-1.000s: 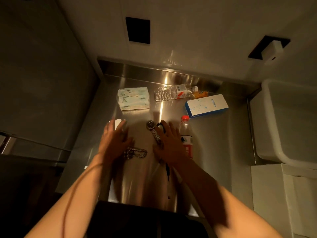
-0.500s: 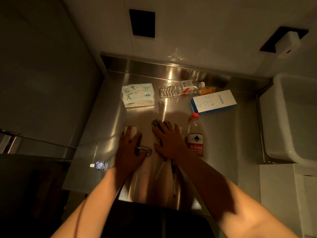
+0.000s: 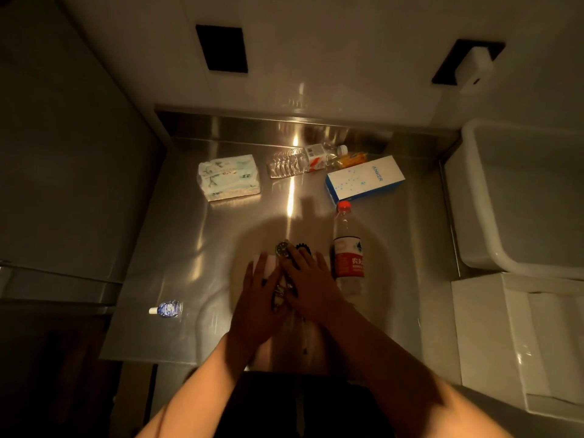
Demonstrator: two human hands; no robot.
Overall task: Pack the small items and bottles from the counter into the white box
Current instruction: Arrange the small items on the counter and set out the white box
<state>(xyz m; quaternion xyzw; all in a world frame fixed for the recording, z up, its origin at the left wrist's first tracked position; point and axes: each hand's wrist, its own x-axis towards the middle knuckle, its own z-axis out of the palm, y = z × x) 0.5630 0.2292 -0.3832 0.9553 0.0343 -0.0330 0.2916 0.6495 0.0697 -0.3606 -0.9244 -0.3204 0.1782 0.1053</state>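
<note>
My left hand (image 3: 257, 295) and my right hand (image 3: 308, 284) lie side by side on the steel counter (image 3: 177, 248), fingers straight, pressed together over a heap of small items. A wristwatch (image 3: 282, 249) and a dark toothed clip (image 3: 304, 247) stick out past the fingertips, a small white item (image 3: 270, 262) shows under the left fingers, and a metal chain (image 3: 279, 292) shows between the hands. A red-capped water bottle (image 3: 347, 248) lies just right of my right hand. The white box (image 3: 474, 197) stands at the right, past the counter's edge.
At the back of the counter lie a tissue pack (image 3: 229, 177), a clear bottle (image 3: 303, 161), an orange packet (image 3: 352, 159) and a white-and-blue carton (image 3: 365, 180). A tiny bottle (image 3: 167, 309) sits near the front left edge. White surfaces (image 3: 505, 336) lie below the box.
Both hands have slid inward across the counter, sweeping the chain, watch and other small items into one heap between them. The view has shifted, bringing the tiny bottle into sight.
</note>
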